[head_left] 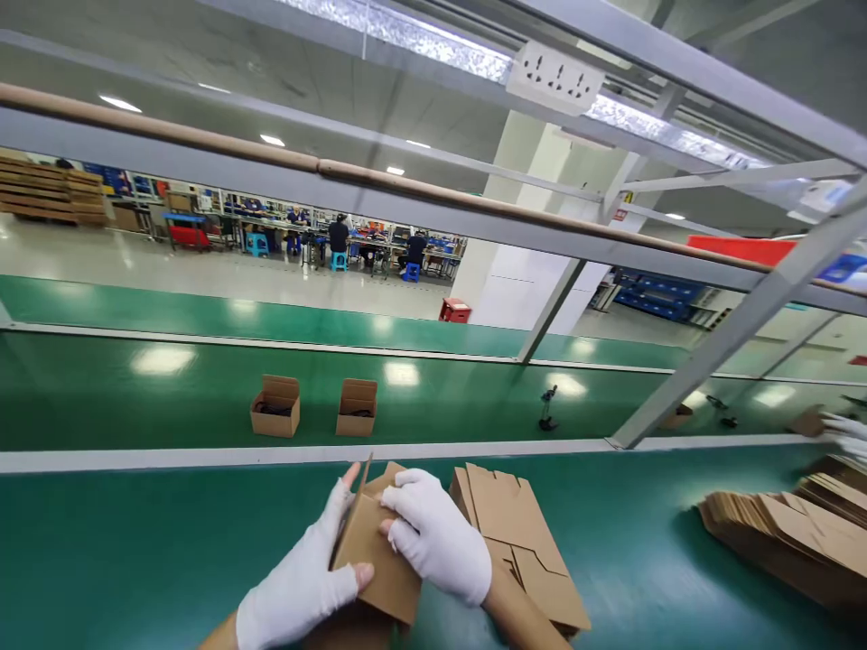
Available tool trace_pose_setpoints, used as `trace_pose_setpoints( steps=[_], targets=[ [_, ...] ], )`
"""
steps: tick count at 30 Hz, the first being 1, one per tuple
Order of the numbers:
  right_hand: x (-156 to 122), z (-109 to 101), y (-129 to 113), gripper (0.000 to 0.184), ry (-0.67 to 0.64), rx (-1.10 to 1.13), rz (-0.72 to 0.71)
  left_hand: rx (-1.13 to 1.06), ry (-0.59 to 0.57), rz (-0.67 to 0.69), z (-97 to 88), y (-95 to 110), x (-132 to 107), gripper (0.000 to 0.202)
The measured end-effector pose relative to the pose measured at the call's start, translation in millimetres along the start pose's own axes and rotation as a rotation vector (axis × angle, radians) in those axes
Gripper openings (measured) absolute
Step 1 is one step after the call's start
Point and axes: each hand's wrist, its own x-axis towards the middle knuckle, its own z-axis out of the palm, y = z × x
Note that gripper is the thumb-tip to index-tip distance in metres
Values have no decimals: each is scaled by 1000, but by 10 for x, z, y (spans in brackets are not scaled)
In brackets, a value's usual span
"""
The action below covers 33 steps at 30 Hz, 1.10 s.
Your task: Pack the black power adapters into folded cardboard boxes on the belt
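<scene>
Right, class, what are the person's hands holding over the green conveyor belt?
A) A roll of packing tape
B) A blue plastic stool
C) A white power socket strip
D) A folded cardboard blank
D: the left hand and right hand both grip a folded cardboard blank over the green conveyor belt.

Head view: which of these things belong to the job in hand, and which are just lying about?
Job in hand: left hand, right hand, part-folded cardboard box, flat die-cut cardboard blank, stack of cardboard blanks.
Lying about: two open cartons on the far belt, small black fixture, power socket strip.
</scene>
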Motion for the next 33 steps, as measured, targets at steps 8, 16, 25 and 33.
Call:
trace_pose_setpoints(
  steps=[8,16,25,33],
  targets=[
    [-103,149,29,21,250,352,67,365,48,86,-134,11,-36,39],
    [-99,303,123,40,-155,1442,540,576,-32,319,-15,89,-49,28],
    [10,228,258,52,-430,1522,412,617,15,352,-69,-49,-100,42],
    [243,32,258,29,-922,751,185,637,-65,399,-64,51,-153,30]
  ],
)
